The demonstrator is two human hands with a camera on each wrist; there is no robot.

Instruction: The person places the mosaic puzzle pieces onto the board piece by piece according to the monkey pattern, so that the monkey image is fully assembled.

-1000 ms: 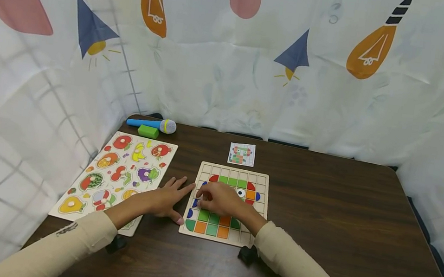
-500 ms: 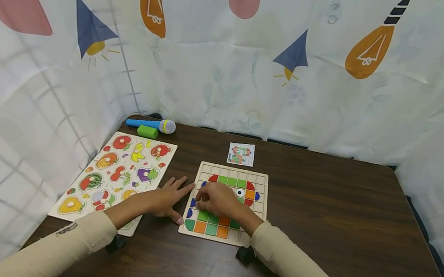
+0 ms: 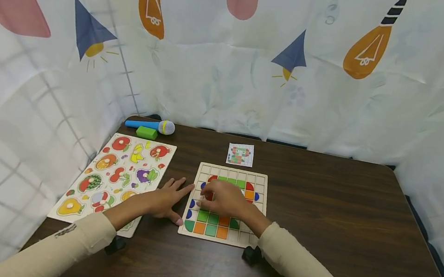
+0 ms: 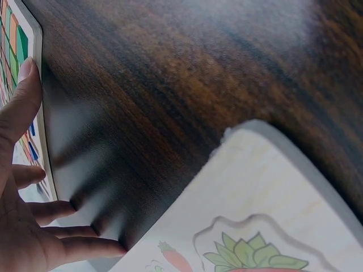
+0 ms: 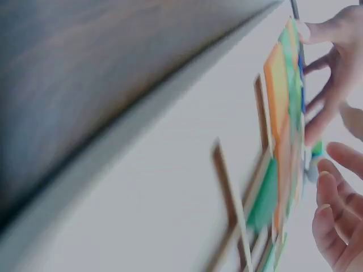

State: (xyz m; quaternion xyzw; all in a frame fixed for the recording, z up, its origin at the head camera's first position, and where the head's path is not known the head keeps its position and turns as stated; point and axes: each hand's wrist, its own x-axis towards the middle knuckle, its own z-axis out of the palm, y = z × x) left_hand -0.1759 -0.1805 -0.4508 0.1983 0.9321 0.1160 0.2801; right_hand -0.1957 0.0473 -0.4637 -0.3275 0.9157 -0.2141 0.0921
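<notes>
In the head view, a wooden grid board (image 3: pixel 259 181) lies on the table, partly filled with red, green, orange and blue pieces. My left hand (image 3: pixel 163 202) has its fingers spread along the board's left side. Its thumb touches the board's edge, as the left wrist view also shows. Over the left half of the board is my right hand (image 3: pixel 223 199), its fingers bent and thumb apart from the fingertips. No piece shows between them, and the cells under the palm are hidden. A small pattern card (image 3: pixel 240 154) lies behind the board.
A fruit puzzle board (image 3: pixel 117 162) lies at the left, partly under the left forearm. Behind it are a green block (image 3: pixel 147 133) and a blue toy microphone (image 3: pixel 150 125). A printed white curtain (image 3: pixel 214 72) closes off the table's back and sides.
My right thumb and fingertips have moved apart, and the right hand has shifted slightly right. My left hand stays at the board's edge.
</notes>
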